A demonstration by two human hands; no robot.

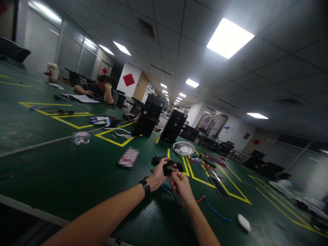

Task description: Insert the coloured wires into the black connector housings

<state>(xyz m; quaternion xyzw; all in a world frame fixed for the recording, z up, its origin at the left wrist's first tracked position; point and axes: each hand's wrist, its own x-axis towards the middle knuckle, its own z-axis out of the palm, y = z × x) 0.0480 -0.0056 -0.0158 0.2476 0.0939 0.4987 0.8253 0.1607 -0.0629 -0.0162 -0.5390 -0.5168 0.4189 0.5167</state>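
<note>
My left hand [158,175], with a dark band on its wrist, grips a small black plastic part [168,168] above the green table. My right hand [181,185] is closed in a pinch at the lower right edge of that part. Whatever sits between its fingertips is too small to make out. More black plastic pieces [156,160] lie on the table just behind my hands. Below them are short blue wires [167,189], partly hidden by my hands. A blue wire [217,213] and a red wire [200,199] lie to the right of my right forearm.
Two black computer towers [150,115] stand beyond my hands, near a white round basket [183,152]. Loose coloured wires [205,163] and a black flat strip [219,188] lie right; a white rounded object [244,222] is nearer. Across the table sits a person [96,90].
</note>
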